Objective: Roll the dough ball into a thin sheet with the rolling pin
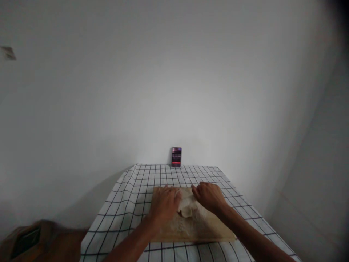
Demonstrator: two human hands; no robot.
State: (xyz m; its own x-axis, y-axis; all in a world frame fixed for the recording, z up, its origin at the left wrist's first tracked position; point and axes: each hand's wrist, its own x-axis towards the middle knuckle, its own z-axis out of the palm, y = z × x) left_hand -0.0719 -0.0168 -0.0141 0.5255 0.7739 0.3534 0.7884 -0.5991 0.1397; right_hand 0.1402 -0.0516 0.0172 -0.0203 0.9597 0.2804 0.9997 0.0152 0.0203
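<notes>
Flour is dusted over a wooden board (201, 233) on the table. A small, flat, pale piece of dough (187, 211) lies near its middle, one edge slightly raised. My left hand (165, 201) is over the board's left part, its fingers bent downward and close together. On the other side, my right hand (209, 195) is curled over the far right part of the board. Both palms face down, so whatever they may grip is hidden beneath them. The dough sits between the hands, a little nearer to me, and neither hand visibly touches it.
A white cloth with dark checked lines (120, 218) covers the table. Against the white wall (174, 91) at the far edge stands a small dark, pixelated upright object (176, 157). A brown box-like thing (29, 238) is low at the left.
</notes>
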